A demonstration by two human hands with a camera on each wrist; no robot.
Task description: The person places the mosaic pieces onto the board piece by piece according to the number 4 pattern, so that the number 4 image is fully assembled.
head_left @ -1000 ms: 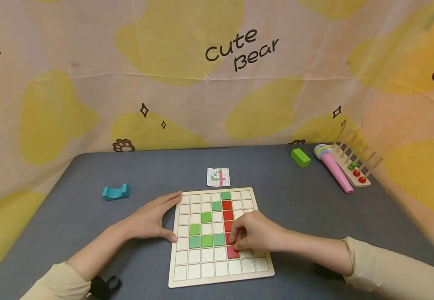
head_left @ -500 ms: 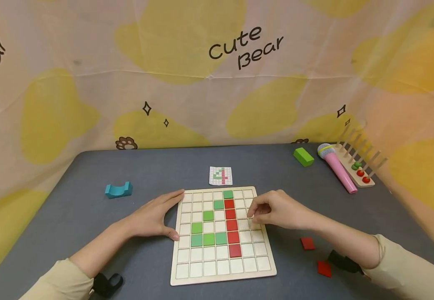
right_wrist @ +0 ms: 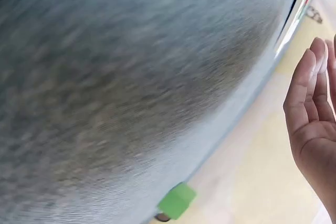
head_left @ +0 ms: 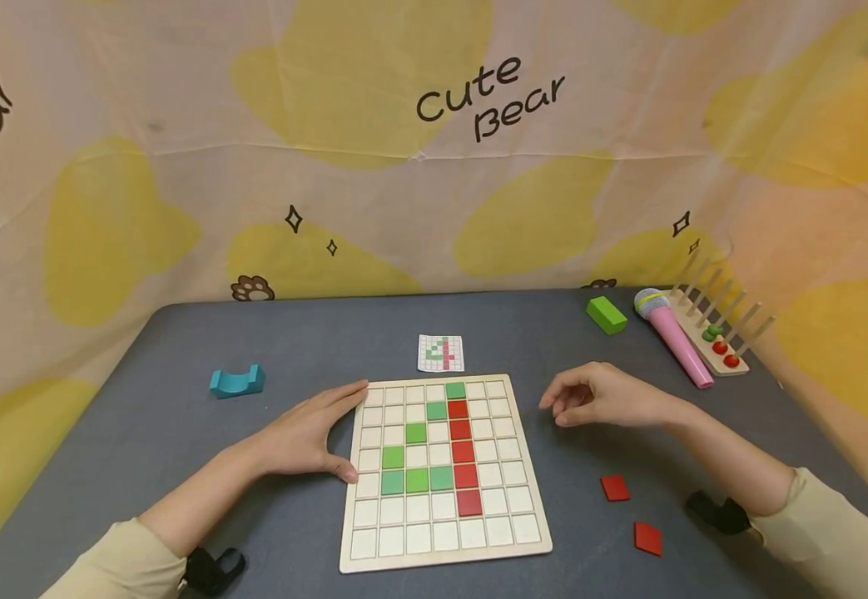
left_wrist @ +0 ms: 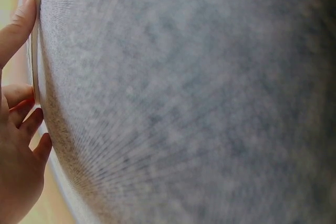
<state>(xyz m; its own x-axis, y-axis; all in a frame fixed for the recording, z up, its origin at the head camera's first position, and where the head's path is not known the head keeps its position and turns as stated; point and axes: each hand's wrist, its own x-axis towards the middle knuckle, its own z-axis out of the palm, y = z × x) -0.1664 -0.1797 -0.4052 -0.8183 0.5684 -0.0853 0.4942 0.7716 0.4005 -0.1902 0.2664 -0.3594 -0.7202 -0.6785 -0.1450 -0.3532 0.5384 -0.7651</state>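
Note:
A square wooden grid board [head_left: 444, 559] lies in front of me. Green tiles [head_left: 416, 480] and a column of red tiles [head_left: 463, 452] sit in its cells. My left hand [head_left: 302, 437] rests along the board's left edge, thumb and fingers spread and touching the rim; the left wrist view shows this hand [left_wrist: 21, 156] at the edge too. Right of the board hovers my right hand [head_left: 613, 397], its fingers loosely bent around nothing. Two loose red tiles, one nearer the board [head_left: 615, 488] and one lower [head_left: 647, 538], lie on the table below it.
Behind the board lies a small pattern card [head_left: 440, 353]. A blue curved block [head_left: 236, 382] is at the left. Toward the back right are a green block [head_left: 606, 315], a pink microphone [head_left: 675, 341] and a pegged board with beads [head_left: 733, 370].
My right hand has lifted from the red column and moved right, off the board. Two loose red tiles have come into sight. The left hand stays in place.

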